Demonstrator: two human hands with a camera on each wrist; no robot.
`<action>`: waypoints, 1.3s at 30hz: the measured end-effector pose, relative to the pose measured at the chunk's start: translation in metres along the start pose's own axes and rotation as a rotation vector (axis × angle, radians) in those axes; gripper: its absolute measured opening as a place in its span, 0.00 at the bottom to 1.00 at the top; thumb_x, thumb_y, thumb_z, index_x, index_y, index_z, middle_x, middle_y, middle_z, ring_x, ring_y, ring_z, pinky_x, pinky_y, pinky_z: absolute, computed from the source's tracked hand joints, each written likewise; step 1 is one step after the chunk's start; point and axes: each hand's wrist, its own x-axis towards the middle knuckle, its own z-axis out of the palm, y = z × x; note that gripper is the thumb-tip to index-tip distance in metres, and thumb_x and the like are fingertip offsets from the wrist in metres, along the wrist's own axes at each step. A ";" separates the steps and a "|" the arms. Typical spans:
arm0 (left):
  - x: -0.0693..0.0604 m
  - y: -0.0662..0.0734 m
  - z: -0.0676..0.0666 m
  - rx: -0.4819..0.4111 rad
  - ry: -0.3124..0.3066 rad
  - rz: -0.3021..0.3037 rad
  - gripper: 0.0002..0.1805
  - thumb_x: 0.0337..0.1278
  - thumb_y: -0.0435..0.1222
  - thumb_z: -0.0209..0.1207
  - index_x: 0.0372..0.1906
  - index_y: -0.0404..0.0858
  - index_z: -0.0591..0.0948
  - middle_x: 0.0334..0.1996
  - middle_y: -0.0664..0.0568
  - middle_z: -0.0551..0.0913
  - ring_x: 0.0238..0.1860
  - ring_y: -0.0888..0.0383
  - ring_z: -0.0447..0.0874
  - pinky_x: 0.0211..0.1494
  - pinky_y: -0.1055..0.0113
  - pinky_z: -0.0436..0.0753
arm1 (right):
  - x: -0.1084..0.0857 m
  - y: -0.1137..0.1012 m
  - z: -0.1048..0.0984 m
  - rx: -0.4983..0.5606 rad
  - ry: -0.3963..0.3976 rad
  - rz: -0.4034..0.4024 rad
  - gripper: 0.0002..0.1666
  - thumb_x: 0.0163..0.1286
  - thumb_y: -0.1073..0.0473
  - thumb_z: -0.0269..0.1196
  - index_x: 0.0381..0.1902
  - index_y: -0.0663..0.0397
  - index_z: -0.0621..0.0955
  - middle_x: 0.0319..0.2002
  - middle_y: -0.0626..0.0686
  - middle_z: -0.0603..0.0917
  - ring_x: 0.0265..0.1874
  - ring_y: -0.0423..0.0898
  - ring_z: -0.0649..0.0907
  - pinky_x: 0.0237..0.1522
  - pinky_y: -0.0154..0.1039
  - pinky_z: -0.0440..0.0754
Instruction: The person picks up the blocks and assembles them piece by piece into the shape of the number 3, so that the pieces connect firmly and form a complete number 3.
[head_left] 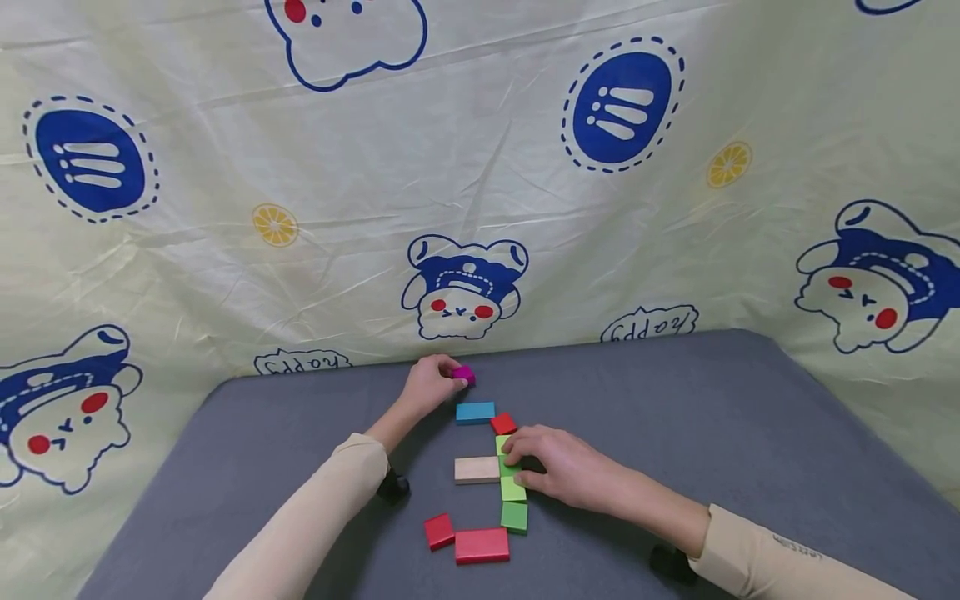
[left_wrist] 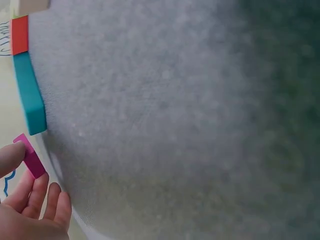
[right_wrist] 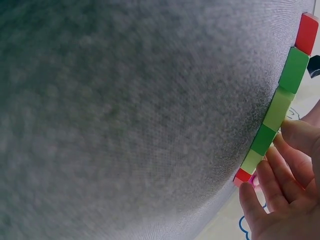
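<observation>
Between thumb and fingers, my left hand point(head_left: 432, 383) pinches a small magenta block point(head_left: 465, 375) near the far table edge; the left wrist view shows this magenta block point(left_wrist: 33, 159) too. Just nearer lies a blue block point(head_left: 476, 413), with a small red block point(head_left: 504, 423) at its right corner. From there a column of light and dark green blocks runs toward me. My right hand point(head_left: 566, 468) is at its right side, fingertips on the upper greens and thumb by a light green block point(head_left: 513, 488). The fingers partly hide these blocks. A dark green block point(head_left: 514, 517) ends the column.
A pale wooden block point(head_left: 477, 471) extends left from the column's middle. Nearer me lie a long red block point(head_left: 482, 547) and a tilted small red block point(head_left: 439, 532). The grey table point(head_left: 637, 392) meets a printed curtain point(head_left: 480, 167) behind.
</observation>
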 end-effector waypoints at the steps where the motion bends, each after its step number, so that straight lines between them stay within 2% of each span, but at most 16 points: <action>1: -0.001 0.000 -0.002 -0.010 0.002 -0.004 0.13 0.56 0.35 0.67 0.44 0.34 0.84 0.36 0.47 0.81 0.37 0.52 0.75 0.38 0.62 0.77 | 0.000 0.000 0.000 0.001 0.000 0.002 0.11 0.64 0.58 0.69 0.46 0.45 0.86 0.53 0.45 0.80 0.53 0.46 0.77 0.55 0.51 0.76; 8: -0.013 -0.002 -0.014 -0.027 0.011 -0.029 0.14 0.54 0.35 0.69 0.45 0.35 0.83 0.36 0.48 0.80 0.38 0.51 0.75 0.37 0.63 0.77 | -0.001 0.000 0.002 0.002 0.002 0.005 0.11 0.64 0.59 0.69 0.46 0.46 0.86 0.53 0.45 0.80 0.54 0.46 0.77 0.56 0.51 0.76; 15: -0.026 0.000 -0.025 0.000 0.012 -0.023 0.14 0.54 0.36 0.70 0.44 0.36 0.84 0.36 0.49 0.80 0.39 0.52 0.74 0.42 0.60 0.75 | -0.001 0.000 0.000 -0.010 0.019 -0.013 0.11 0.64 0.59 0.69 0.45 0.47 0.86 0.53 0.47 0.80 0.54 0.47 0.77 0.55 0.51 0.76; 19: -0.033 0.001 -0.030 -0.020 0.005 -0.016 0.14 0.54 0.35 0.70 0.45 0.36 0.84 0.37 0.48 0.81 0.40 0.51 0.74 0.44 0.59 0.76 | -0.001 0.000 0.000 -0.011 0.023 -0.019 0.11 0.65 0.59 0.69 0.45 0.47 0.86 0.53 0.47 0.80 0.54 0.47 0.78 0.55 0.51 0.76; 26: -0.044 -0.004 -0.032 -0.042 0.007 -0.009 0.14 0.53 0.35 0.70 0.45 0.36 0.84 0.36 0.49 0.81 0.39 0.52 0.75 0.41 0.61 0.75 | -0.001 0.000 0.001 -0.005 0.018 0.001 0.10 0.64 0.59 0.69 0.45 0.47 0.86 0.53 0.46 0.80 0.54 0.47 0.78 0.55 0.51 0.76; 39: -0.058 -0.012 -0.032 0.036 -0.014 0.001 0.14 0.51 0.34 0.71 0.43 0.35 0.84 0.34 0.50 0.82 0.35 0.54 0.76 0.39 0.61 0.76 | -0.001 0.000 0.002 0.000 0.014 0.003 0.10 0.64 0.60 0.69 0.44 0.47 0.86 0.53 0.46 0.80 0.54 0.47 0.77 0.55 0.52 0.76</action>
